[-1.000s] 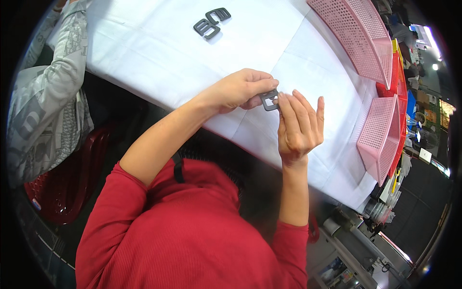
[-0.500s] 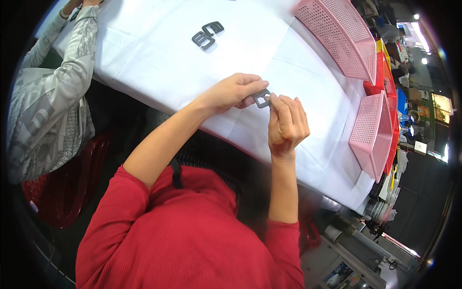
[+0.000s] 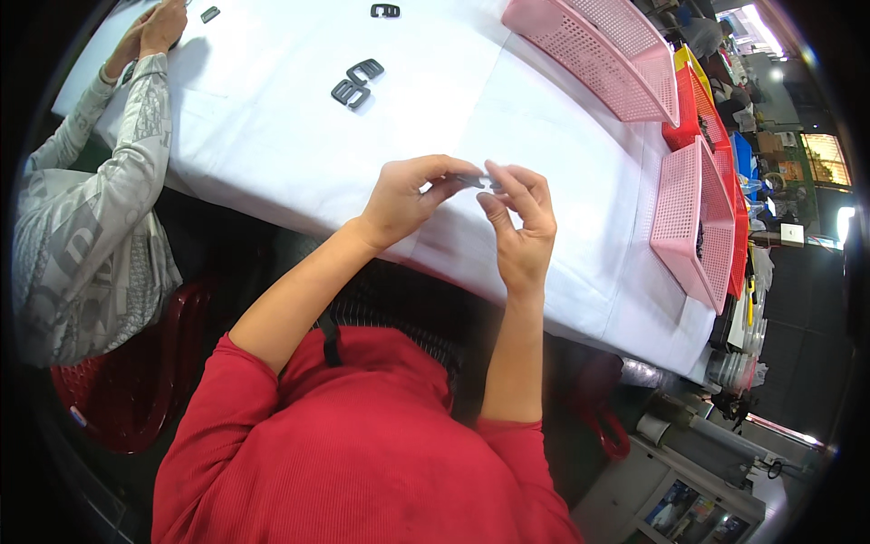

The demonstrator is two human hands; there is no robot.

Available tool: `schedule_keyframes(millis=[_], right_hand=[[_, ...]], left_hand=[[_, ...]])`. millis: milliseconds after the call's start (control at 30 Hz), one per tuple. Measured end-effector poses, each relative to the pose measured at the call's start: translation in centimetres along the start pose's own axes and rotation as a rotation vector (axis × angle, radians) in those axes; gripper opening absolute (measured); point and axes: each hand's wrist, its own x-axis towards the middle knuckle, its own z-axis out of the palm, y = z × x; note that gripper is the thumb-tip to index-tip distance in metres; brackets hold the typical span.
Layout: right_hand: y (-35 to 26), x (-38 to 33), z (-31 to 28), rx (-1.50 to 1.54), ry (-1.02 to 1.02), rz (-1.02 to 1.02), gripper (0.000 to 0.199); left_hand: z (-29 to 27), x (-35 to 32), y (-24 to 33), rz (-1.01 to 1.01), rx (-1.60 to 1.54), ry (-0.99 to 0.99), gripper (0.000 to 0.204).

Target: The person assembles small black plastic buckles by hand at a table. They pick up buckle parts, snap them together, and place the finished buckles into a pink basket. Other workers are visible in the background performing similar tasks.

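Observation:
My left hand (image 3: 412,195) and my right hand (image 3: 518,218) meet above the near edge of the white-covered table (image 3: 272,145). Between their fingertips both pinch a small dark grey plastic buckle piece (image 3: 473,181), mostly hidden by my fingers. My forearms come up from my red top. Two more dark buckle pieces (image 3: 356,83) lie side by side on the cloth farther out, left of my hands. Another lies at the far edge (image 3: 384,11).
Pink mesh baskets stand at the far right (image 3: 598,54) and right edge (image 3: 693,218), with red and yellow bins behind them. A person in a grey patterned sleeve (image 3: 118,172) sits at my left on a red chair (image 3: 118,399), hands near a small dark piece (image 3: 209,14).
My hands have shifted left and drawn closer together, fingers now curled around the buckle piece. The right hand's fingers, spread before, have closed on it.

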Motion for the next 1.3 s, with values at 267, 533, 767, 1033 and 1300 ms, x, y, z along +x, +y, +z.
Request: schedule_keyframes(millis=[267, 533, 767, 1033, 1300], right_hand=[[0.8, 1.6, -2.1, 0.101, -0.306, 0.202, 0.018], [2.7, 1.2, -3.4, 0.318, -0.302, 0.336, 0.014], [3.0, 1.8, -0.5, 0.471, -0.056, 0.440, 0.010], [0.9, 2.5, -1.4, 0.343, -0.294, 0.308, 0.009], [1.8, 8.7, -2.9, 0.487, -0.334, 0.069, 0.008]], left_hand=[[-1.2, 0.5, 0.3, -0.221, 0.076, -0.291, 0.012], [-0.4, 0.9, 1.2, -0.253, 0.056, -0.359, 0.009], [-0.9, 1.0, 0.6, -0.403, -0.246, -0.236, 0.013], [-1.7, 1.2, 0.1, -0.639, -0.690, -0.322, 0.020], [-2.1, 7.2, -0.3, -0.733, -0.811, -0.511, 0.024]])
